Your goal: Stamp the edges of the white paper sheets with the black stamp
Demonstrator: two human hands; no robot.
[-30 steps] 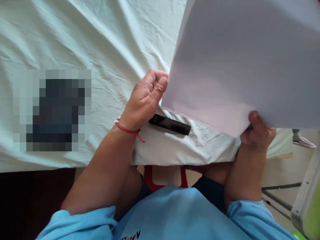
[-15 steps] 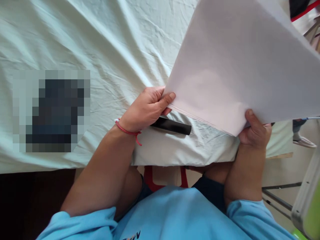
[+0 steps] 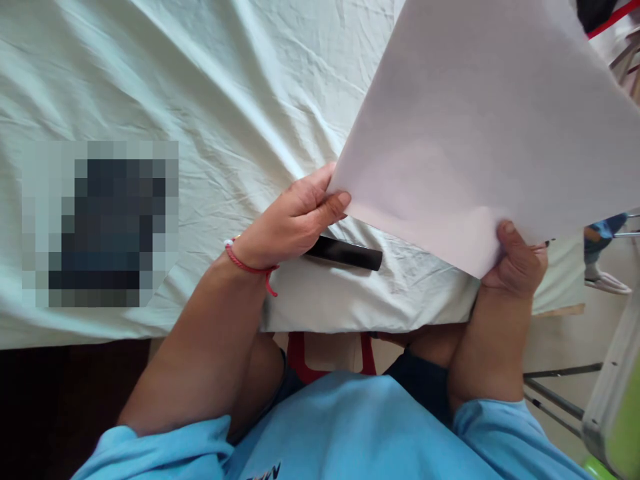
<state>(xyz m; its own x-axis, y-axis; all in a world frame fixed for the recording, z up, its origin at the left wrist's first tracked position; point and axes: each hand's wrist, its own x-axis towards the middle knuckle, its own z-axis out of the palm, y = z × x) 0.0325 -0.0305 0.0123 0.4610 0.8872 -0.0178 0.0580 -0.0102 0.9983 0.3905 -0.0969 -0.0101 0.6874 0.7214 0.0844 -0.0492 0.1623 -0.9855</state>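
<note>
Large white sheets of paper are held up at a slant over the right part of the table. My left hand pinches their near left corner, thumb on top and fingers underneath. At the near right edge, my right hand grips the paper with its thumb on top; its other fingers are mostly hidden below. A glossy black bar-shaped object lies on the cloth just beneath my left hand, its left end covered by that hand.
A pale green wrinkled cloth covers the table. On the left, a dark object is blurred out by pixels. A metal-framed folding piece stands at the lower right, and another person's foot shows beyond the table's right side.
The paper has tilted slightly, and the layered near edge now looks like a single line. Both hands keep their hold, with the right one shifted a little to the right.
</note>
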